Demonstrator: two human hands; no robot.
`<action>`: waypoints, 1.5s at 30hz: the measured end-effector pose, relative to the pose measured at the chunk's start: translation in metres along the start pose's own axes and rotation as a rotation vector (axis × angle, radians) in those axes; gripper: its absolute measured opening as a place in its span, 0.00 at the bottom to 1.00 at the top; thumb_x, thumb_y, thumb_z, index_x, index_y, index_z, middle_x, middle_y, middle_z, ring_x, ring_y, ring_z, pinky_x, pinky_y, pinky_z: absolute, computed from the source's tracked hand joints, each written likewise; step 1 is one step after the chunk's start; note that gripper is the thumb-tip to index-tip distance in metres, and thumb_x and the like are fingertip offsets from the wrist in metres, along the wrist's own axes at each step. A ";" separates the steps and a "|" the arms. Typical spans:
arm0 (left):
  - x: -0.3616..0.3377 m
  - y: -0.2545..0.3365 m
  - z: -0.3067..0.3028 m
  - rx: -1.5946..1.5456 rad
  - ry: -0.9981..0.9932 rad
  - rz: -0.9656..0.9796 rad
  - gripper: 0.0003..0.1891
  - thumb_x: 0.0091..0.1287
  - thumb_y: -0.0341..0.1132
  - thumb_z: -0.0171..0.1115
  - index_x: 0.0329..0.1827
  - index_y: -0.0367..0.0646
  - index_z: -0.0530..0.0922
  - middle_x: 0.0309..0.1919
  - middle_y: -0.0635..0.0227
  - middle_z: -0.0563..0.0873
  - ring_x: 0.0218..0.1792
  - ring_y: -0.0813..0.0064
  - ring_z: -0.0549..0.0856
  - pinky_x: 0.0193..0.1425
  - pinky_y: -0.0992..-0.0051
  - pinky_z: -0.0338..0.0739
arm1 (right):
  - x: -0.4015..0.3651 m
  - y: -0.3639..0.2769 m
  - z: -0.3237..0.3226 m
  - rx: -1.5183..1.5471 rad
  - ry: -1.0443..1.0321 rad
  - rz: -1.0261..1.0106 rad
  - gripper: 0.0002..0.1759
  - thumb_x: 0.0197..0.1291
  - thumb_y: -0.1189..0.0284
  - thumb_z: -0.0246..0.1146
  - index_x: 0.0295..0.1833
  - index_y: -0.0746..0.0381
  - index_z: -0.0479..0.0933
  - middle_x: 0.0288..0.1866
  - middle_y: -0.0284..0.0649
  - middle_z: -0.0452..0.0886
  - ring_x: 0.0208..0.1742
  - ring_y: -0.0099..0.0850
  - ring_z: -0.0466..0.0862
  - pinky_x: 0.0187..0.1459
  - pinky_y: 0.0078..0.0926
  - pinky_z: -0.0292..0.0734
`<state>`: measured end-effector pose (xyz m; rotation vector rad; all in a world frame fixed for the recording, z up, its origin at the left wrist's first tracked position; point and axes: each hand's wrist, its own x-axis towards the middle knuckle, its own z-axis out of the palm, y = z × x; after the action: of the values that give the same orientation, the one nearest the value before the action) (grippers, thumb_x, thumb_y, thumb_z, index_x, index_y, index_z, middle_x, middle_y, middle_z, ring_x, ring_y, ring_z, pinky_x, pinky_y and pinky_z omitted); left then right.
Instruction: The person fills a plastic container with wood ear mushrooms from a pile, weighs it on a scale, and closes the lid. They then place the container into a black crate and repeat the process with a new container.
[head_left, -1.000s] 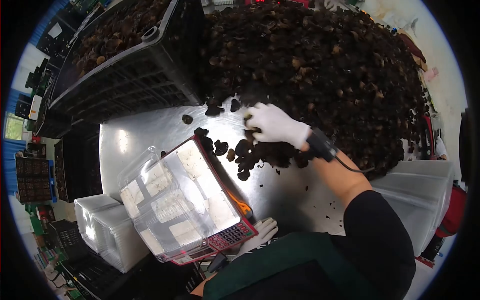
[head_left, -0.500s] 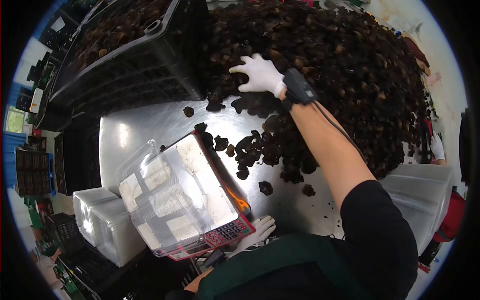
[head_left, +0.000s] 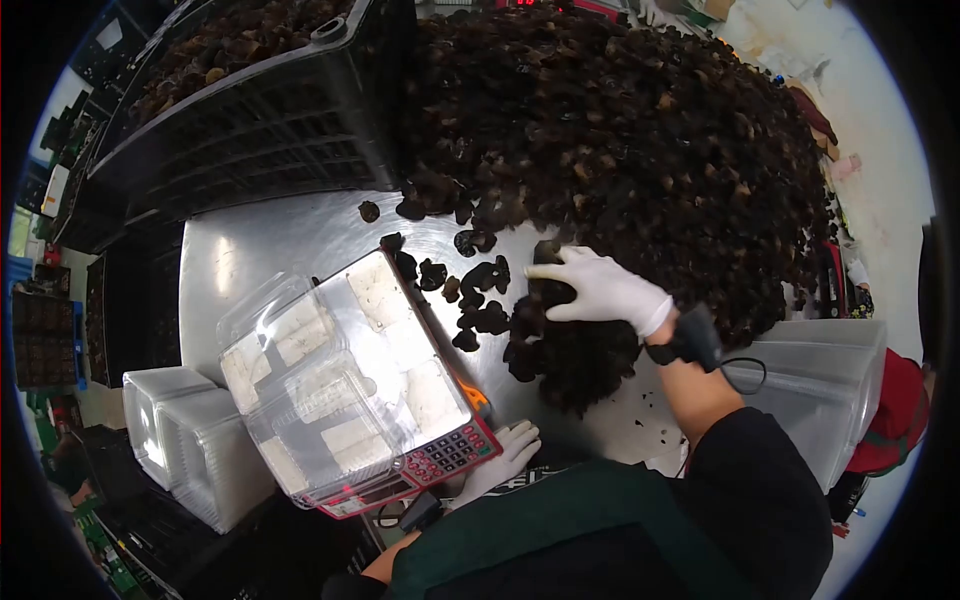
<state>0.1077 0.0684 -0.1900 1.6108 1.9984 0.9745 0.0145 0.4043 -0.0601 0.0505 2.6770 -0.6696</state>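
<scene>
My right hand (head_left: 605,290), in a white glove, lies over the near edge of a large heap of dark brown, wrinkled pieces (head_left: 600,120), its fingers spread and touching some of them. My left hand (head_left: 505,455), also gloved, rests beside the keypad of a red-edged scale (head_left: 455,390), fingers extended and fairly flat. A clear plastic container with an open lid (head_left: 335,385) sits on the scale's plate. Loose dark pieces (head_left: 490,318) are scattered between the scale and the heap.
A black crate (head_left: 270,130) of brown pieces stands at the back left of the metal table (head_left: 240,240). Stacked clear containers (head_left: 205,450) are at the left, and more (head_left: 820,385) at the right. Another person's gloved hand (head_left: 655,12) shows at the far edge.
My right hand has come back from the heap toward my body. Dark pieces are now bunched beneath and in front of it. My left hand has stayed beside the scale.
</scene>
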 end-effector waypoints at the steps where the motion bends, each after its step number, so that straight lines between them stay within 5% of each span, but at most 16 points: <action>1: 0.002 0.002 -0.003 0.018 -0.010 -0.003 0.26 0.64 0.36 0.56 0.65 0.40 0.77 0.70 0.58 0.75 0.75 0.55 0.69 0.78 0.56 0.63 | 0.002 0.012 -0.007 -0.012 0.049 -0.121 0.31 0.55 0.55 0.70 0.66 0.48 0.79 0.64 0.57 0.76 0.66 0.57 0.75 0.67 0.44 0.74; 3: 0.001 0.005 -0.006 0.027 -0.015 -0.005 0.25 0.64 0.36 0.55 0.64 0.38 0.77 0.69 0.57 0.75 0.74 0.55 0.71 0.76 0.56 0.65 | 0.025 0.010 -0.049 0.045 0.048 -0.210 0.23 0.57 0.59 0.68 0.58 0.54 0.84 0.58 0.53 0.81 0.60 0.53 0.81 0.62 0.40 0.77; 5: 0.003 0.006 -0.004 0.015 0.003 0.007 0.23 0.65 0.34 0.53 0.63 0.35 0.78 0.68 0.54 0.76 0.72 0.54 0.73 0.74 0.56 0.67 | 0.075 0.020 -0.069 0.020 0.369 -0.314 0.18 0.59 0.62 0.66 0.52 0.59 0.85 0.46 0.49 0.86 0.50 0.50 0.85 0.54 0.39 0.81; 11: -0.003 -0.011 0.003 0.004 -0.071 0.093 0.26 0.64 0.37 0.57 0.65 0.39 0.77 0.68 0.54 0.76 0.74 0.55 0.71 0.76 0.54 0.64 | 0.272 0.024 -0.051 -0.051 0.543 -0.139 0.48 0.46 0.49 0.74 0.75 0.46 0.70 0.76 0.52 0.67 0.73 0.56 0.70 0.71 0.47 0.71; 14: -0.003 -0.012 -0.002 -0.010 -0.082 0.092 0.26 0.64 0.38 0.58 0.66 0.39 0.76 0.68 0.54 0.75 0.74 0.55 0.71 0.76 0.54 0.64 | 0.254 -0.003 -0.038 -0.091 0.542 -0.003 0.46 0.47 0.53 0.74 0.75 0.46 0.70 0.73 0.52 0.70 0.72 0.55 0.71 0.68 0.46 0.73; 18: -0.003 -0.012 -0.001 -0.001 -0.069 0.099 0.26 0.65 0.38 0.58 0.66 0.39 0.76 0.69 0.55 0.75 0.74 0.55 0.70 0.76 0.54 0.64 | 0.182 0.020 -0.039 -0.178 0.175 -0.139 0.37 0.46 0.59 0.71 0.68 0.43 0.77 0.71 0.43 0.74 0.63 0.51 0.76 0.65 0.44 0.76; 21: -0.004 -0.012 -0.002 0.003 -0.062 0.096 0.27 0.65 0.39 0.58 0.67 0.39 0.76 0.69 0.55 0.75 0.74 0.55 0.70 0.77 0.54 0.64 | 0.129 0.008 -0.050 -0.275 -0.058 -0.102 0.41 0.47 0.53 0.73 0.72 0.41 0.74 0.75 0.42 0.71 0.67 0.49 0.75 0.65 0.45 0.75; 24: -0.005 -0.011 0.002 0.023 -0.060 0.099 0.27 0.65 0.39 0.58 0.67 0.40 0.75 0.69 0.55 0.75 0.74 0.55 0.70 0.77 0.54 0.63 | 0.105 -0.013 -0.074 -0.210 -0.001 -0.027 0.28 0.52 0.47 0.70 0.55 0.50 0.88 0.67 0.47 0.80 0.63 0.47 0.79 0.60 0.40 0.78; 26: -0.004 -0.011 0.004 0.033 -0.060 0.099 0.27 0.65 0.39 0.58 0.67 0.40 0.75 0.69 0.55 0.75 0.75 0.55 0.70 0.77 0.54 0.63 | 0.117 -0.038 -0.092 -0.308 0.162 0.167 0.20 0.56 0.52 0.68 0.30 0.58 0.89 0.40 0.48 0.88 0.42 0.45 0.86 0.46 0.38 0.82; 30: -0.006 -0.007 0.007 -0.010 -0.049 0.069 0.27 0.67 0.39 0.55 0.70 0.40 0.73 0.71 0.55 0.72 0.77 0.56 0.67 0.78 0.56 0.61 | 0.190 -0.020 -0.060 -0.205 0.611 -0.239 0.24 0.55 0.52 0.68 0.52 0.55 0.87 0.52 0.48 0.85 0.58 0.45 0.83 0.54 0.47 0.81; 32: -0.007 -0.006 0.003 -0.016 -0.048 0.071 0.27 0.67 0.39 0.54 0.69 0.40 0.74 0.71 0.55 0.72 0.76 0.55 0.67 0.78 0.56 0.61 | 0.231 -0.013 -0.023 -0.035 0.449 -0.289 0.35 0.51 0.53 0.70 0.67 0.49 0.79 0.69 0.46 0.75 0.65 0.49 0.78 0.63 0.48 0.78; 34: -0.006 -0.008 -0.001 -0.015 -0.050 0.080 0.27 0.66 0.38 0.54 0.69 0.39 0.74 0.71 0.55 0.72 0.76 0.55 0.68 0.78 0.57 0.62 | 0.219 -0.021 0.006 -0.232 0.543 -0.334 0.29 0.51 0.56 0.70 0.61 0.50 0.82 0.67 0.45 0.77 0.63 0.49 0.79 0.59 0.49 0.80; 36: -0.005 -0.010 -0.003 -0.011 -0.048 0.085 0.28 0.65 0.37 0.54 0.69 0.39 0.74 0.71 0.55 0.72 0.76 0.55 0.68 0.77 0.57 0.62 | 0.202 -0.021 -0.004 -0.144 0.167 -0.415 0.22 0.51 0.59 0.69 0.54 0.51 0.85 0.65 0.41 0.79 0.64 0.47 0.78 0.59 0.50 0.78; 38: -0.005 -0.012 -0.002 -0.011 -0.040 0.092 0.28 0.64 0.37 0.54 0.69 0.38 0.74 0.71 0.55 0.72 0.75 0.55 0.68 0.77 0.57 0.62 | 0.157 -0.017 0.010 -0.118 0.222 -0.504 0.15 0.53 0.65 0.68 0.48 0.50 0.87 0.65 0.36 0.80 0.68 0.41 0.75 0.68 0.47 0.68; 41: -0.005 -0.013 0.002 -0.002 -0.030 0.117 0.28 0.63 0.36 0.54 0.68 0.38 0.74 0.70 0.55 0.72 0.75 0.54 0.68 0.77 0.58 0.63 | 0.075 -0.025 0.003 -0.263 0.280 -0.399 0.31 0.50 0.69 0.73 0.63 0.45 0.80 0.72 0.38 0.73 0.76 0.44 0.67 0.72 0.59 0.61; 45: 0.001 -0.008 -0.001 -0.010 0.009 0.108 0.27 0.62 0.34 0.54 0.66 0.36 0.76 0.69 0.55 0.73 0.73 0.54 0.70 0.75 0.59 0.65 | 0.001 -0.021 0.013 -0.268 0.299 -0.160 0.31 0.48 0.69 0.74 0.62 0.46 0.80 0.71 0.37 0.73 0.77 0.45 0.65 0.73 0.65 0.59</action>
<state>0.1015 0.0688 -0.1948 1.7274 1.9260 1.0317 0.0150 0.3792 -0.0615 -0.1480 3.0610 -0.3661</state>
